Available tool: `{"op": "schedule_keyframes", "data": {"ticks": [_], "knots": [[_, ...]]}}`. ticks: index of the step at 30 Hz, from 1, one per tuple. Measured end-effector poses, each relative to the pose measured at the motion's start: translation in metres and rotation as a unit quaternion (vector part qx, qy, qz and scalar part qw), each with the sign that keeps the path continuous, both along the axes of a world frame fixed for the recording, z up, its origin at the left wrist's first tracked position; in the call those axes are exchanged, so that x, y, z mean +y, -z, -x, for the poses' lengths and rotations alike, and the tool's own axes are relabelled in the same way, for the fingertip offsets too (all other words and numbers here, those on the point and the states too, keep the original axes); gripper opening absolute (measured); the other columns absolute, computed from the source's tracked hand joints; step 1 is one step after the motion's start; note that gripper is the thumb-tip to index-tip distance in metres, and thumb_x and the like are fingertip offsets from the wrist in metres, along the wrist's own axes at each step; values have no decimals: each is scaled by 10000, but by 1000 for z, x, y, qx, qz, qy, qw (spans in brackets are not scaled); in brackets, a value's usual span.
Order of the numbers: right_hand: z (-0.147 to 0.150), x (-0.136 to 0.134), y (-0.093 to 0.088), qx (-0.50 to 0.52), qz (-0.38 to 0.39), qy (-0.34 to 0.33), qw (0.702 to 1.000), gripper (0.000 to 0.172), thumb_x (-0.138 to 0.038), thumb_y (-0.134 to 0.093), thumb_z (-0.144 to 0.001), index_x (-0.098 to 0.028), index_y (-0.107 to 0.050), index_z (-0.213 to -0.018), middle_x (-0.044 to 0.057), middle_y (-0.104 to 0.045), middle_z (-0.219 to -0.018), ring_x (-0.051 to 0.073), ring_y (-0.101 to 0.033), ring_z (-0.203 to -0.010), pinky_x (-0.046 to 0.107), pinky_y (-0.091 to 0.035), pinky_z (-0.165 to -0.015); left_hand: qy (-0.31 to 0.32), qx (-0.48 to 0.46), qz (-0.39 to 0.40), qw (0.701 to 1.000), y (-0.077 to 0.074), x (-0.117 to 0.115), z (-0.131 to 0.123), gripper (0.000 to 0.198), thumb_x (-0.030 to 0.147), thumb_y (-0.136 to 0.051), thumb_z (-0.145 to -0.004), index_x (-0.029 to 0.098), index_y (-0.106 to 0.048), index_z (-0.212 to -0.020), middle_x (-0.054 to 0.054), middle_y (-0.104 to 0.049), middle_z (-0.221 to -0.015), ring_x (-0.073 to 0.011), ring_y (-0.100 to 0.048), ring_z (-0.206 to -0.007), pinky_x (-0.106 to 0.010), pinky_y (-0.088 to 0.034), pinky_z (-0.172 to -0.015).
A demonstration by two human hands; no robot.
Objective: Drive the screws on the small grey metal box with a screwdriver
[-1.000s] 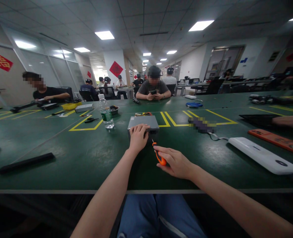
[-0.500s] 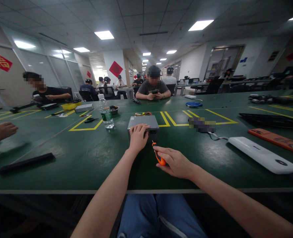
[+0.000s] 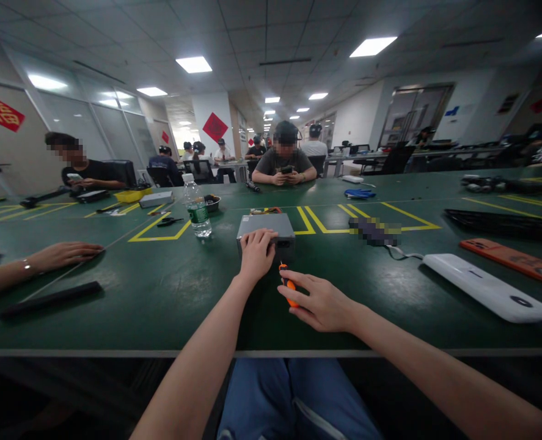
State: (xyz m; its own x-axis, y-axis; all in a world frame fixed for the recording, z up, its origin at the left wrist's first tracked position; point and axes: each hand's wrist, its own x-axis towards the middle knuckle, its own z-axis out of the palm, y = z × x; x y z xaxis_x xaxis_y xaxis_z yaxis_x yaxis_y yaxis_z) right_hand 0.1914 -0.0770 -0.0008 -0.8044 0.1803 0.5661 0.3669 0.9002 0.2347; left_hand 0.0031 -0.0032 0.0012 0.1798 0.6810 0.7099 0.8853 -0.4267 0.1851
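Note:
A grey metal computer power supply (image 3: 271, 223) sits on the green table in front of me, with coloured wires at its back and a socket on its near side. My left hand (image 3: 258, 252) grips its top front edge, fingers over the top. In my right hand (image 3: 319, 299) is an orange and black screwdriver (image 3: 291, 293), held between thumb and fingers. Its thin tip points at the near face of the power supply, low down; whether it touches is too small to tell.
A water bottle (image 3: 198, 211) stands left of the power supply, before a small bowl (image 3: 212, 203). To the right lie a white power bank (image 3: 486, 287) and an orange phone case (image 3: 513, 256). Another person's hand (image 3: 71, 253) rests at left, above a black bar (image 3: 53, 299).
My right fingers have opened out and shifted around the screwdriver handle, which stands a little more upright. My left hand stays put. At left, another person's hand has reached further onto the table.

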Motion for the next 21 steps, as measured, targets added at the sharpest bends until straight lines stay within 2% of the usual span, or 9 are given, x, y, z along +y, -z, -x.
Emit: {"op": "schedule_keyframes", "data": {"ticks": [7,11,15,18,21], "knots": [[15,5,2,155,27,-16,987,271,-316,-488,-888,-168,-423,-1105,173,-568,-1159,225,-606,-989,346,-527,-767,7,8,4,1000,1,1,0,310,172,-491,-824,283,-538,-1110,-6,-576,-1226,-199,-460,-1172,-397,-261,-979],[15,3,4,135,44,-21,990,330,-356,-463,-898,-156,-415,-1155,180,-550,-1175,234,-574,-1056,353,-520,-805,8,5,6,1000,-1,-1,0,309,191,-506,-818,279,-537,-1112,-7,-571,-1232,-204,-457,-1174,-400,-257,-988],[14,2,3,90,46,-20,995,344,-303,-382,-921,-140,-420,-1222,197,-481,-1250,248,-519,-1128,366,-496,-842,10,4,13,1000,-2,-1,-1,303,202,-513,-817,279,-539,-1109,-10,-572,-1229,-206,-460,-1170,-400,-258,-990],[15,3,3,81,23,-6,996,313,-307,-392,-924,-155,-454,-1191,190,-485,-1253,243,-540,-1084,364,-495,-818,12,6,12,1000,-2,-1,-1,301,205,-515,-817,277,-538,-1109,-9,-569,-1234,-203,-456,-1178,-399,-257,-992],[16,4,4,118,13,-18,993,293,-324,-434,-914,-154,-450,-1153,182,-532,-1207,223,-587,-973,355,-503,-775,6,5,7,1000,-2,0,-1,293,210,-517,-817,276,-542,-1102,-6,-571,-1232,-200,-455,-1179,-397,-255,-994]]}}
